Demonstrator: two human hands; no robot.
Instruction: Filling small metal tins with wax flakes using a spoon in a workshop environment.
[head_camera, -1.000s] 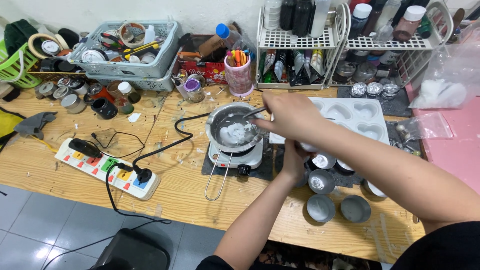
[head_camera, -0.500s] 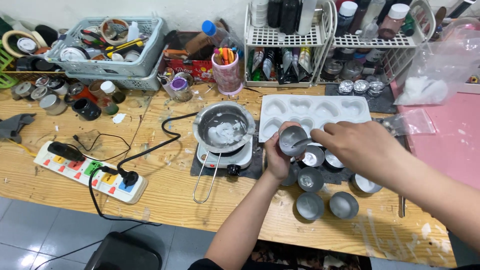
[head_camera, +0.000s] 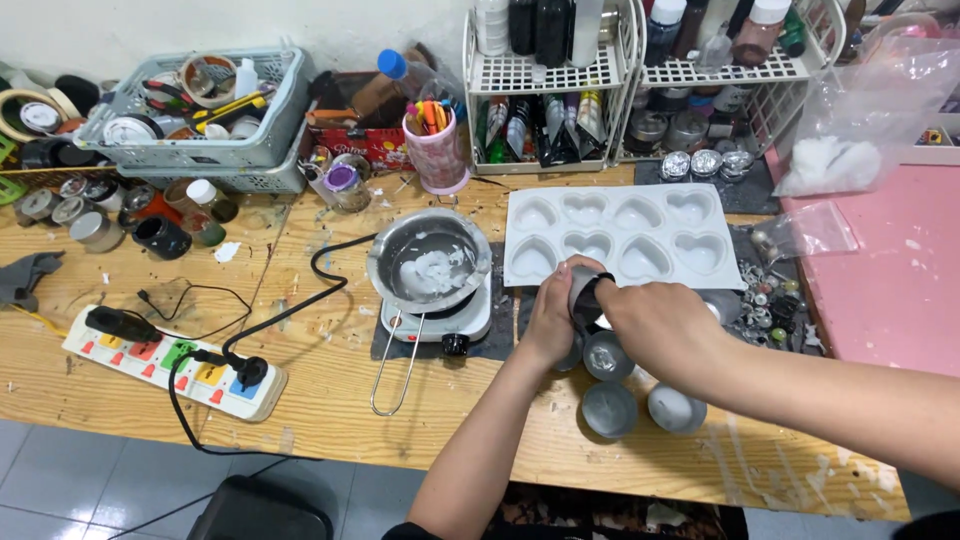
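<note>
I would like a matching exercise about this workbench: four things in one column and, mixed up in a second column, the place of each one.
Things:
1. small metal tin
2. metal pot
3. white heart-shaped mould
4. power strip

Places:
A. on the small electric hot plate
B. at the left of the wooden table, with a black plug in it
C. held between the left hand and the right hand
D. flat on the table, in front of the white wire racks

Pairs: 1-C, 2-A, 3-D, 4-B

Left hand (head_camera: 552, 318), right hand (head_camera: 662, 325) close together, fingers curled.
</note>
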